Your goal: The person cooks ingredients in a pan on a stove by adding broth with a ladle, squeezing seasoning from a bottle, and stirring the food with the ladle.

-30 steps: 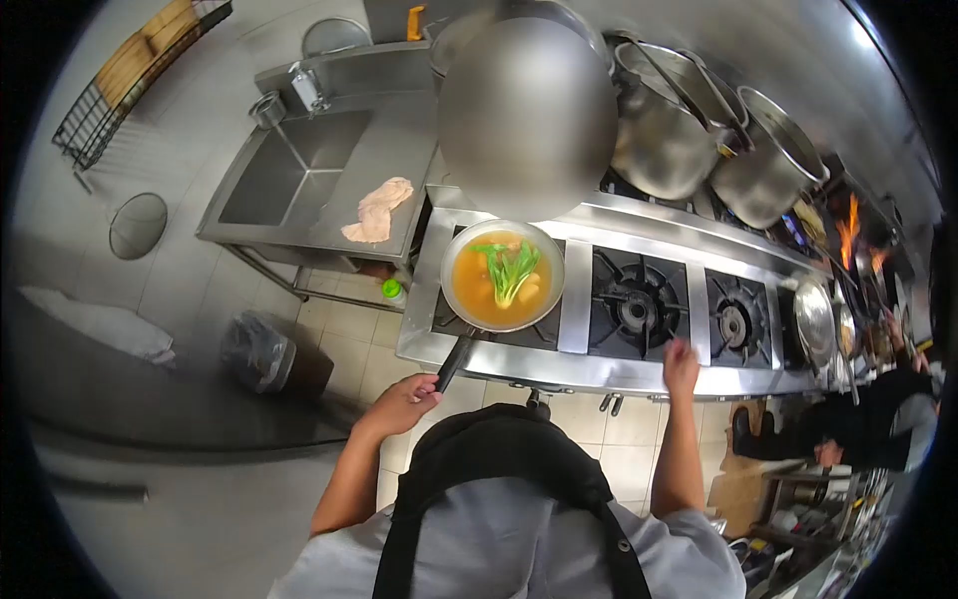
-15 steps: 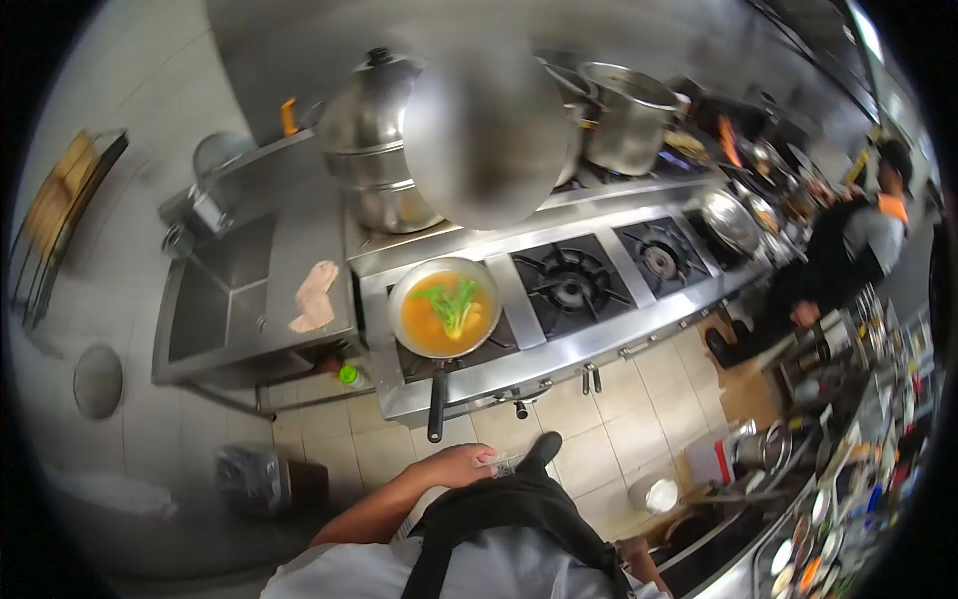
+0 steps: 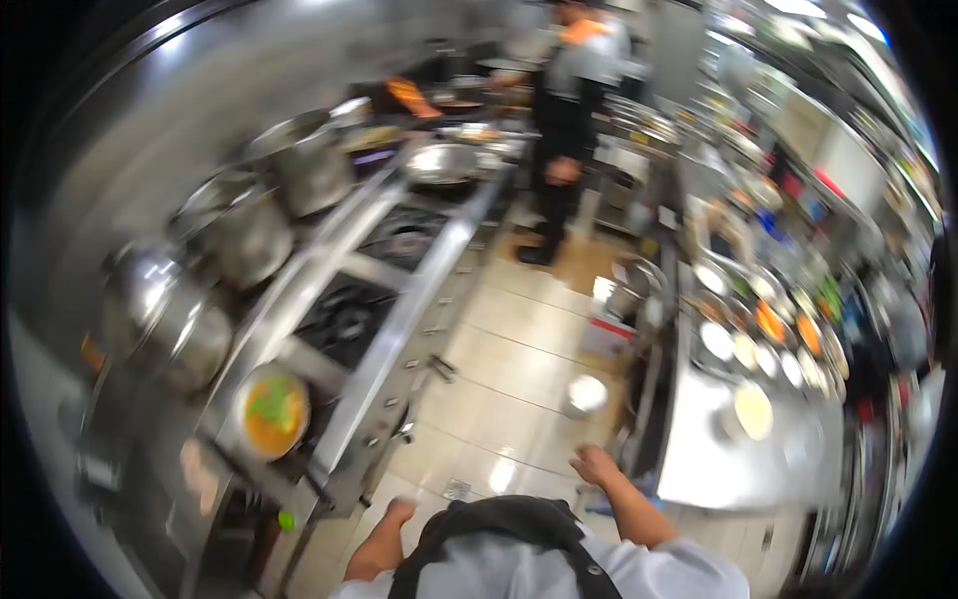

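Low in the head view, my left hand [image 3: 399, 510] hangs over the tiled floor, near the stove's front edge; blur hides its fingers. My right hand [image 3: 595, 465] is loosely curled over the aisle, and whether it holds anything is too blurred to tell. The pan [image 3: 271, 411] of orange broth with green leaves sits on the nearest burner, its black handle pointing towards the stove's front, apart from both hands.
Large pots [image 3: 237, 229] line the back of the stove [image 3: 374, 359]. A co-worker [image 3: 564, 130] stands at the aisle's far end, near a flame. On the right, a steel counter [image 3: 679, 439] bears several small containers. A white container [image 3: 586, 395] stands on the floor.
The view has swung right, from the stove towards the aisle and counter. My left hand has let go of the pan's handle. The pan now appears further left.
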Demonstrator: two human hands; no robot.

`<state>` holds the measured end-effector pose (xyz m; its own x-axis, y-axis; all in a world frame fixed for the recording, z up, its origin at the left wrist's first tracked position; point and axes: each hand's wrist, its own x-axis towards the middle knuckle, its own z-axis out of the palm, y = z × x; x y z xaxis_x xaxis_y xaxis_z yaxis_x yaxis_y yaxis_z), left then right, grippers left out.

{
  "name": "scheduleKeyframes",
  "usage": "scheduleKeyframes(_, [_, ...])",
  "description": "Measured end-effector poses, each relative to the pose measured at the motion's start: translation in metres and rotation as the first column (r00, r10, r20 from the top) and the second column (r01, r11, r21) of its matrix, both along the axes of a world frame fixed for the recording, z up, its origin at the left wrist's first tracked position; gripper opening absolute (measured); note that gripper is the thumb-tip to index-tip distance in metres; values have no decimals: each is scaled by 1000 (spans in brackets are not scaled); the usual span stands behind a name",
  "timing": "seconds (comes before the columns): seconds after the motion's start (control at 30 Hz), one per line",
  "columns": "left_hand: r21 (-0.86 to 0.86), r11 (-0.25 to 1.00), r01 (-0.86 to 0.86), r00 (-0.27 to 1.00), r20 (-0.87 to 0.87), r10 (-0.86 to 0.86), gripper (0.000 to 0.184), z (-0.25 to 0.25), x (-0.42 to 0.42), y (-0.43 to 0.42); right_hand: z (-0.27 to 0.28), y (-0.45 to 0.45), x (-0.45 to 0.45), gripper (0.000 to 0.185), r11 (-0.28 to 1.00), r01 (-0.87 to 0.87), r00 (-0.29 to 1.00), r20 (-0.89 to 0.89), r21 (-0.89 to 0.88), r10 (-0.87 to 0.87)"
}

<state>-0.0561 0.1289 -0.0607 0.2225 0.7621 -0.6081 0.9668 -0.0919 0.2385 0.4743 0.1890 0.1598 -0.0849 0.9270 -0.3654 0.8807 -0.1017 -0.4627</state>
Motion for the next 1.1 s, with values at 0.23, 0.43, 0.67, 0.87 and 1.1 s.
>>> scheduleKeyframes(0.23, [-163, 926, -341, 926, 111, 361, 31, 23, 31, -119, 97, -5, 62, 25, 882, 192, 976, 8, 430, -216])
scheduleKeyframes(0.43, [-284, 781, -556, 761, 206, 616, 27, 27, 114, -111, 84, -14, 124, 21, 641, 232, 957, -55, 732, -284])
scheduleKeyframes(0.67, [-255, 810, -528, 733, 344, 587, 32, 139, 212, -56, 59, -8, 160, 29, 752, 159, 972, 32, 640, -233])
scheduleKeyframes(0.87, [-288, 645, -708, 598, 242, 764, 31, 109, 207, -70, 66, -15, 157, 32, 714, 235, 966, -78, 659, -246])
scheduleKeyframes(1.1, [-151, 986, -64, 998, 19, 67, 40, 68, 211, -86, 67, -15, 152, 31, 658, 165, 979, -41, 735, -200])
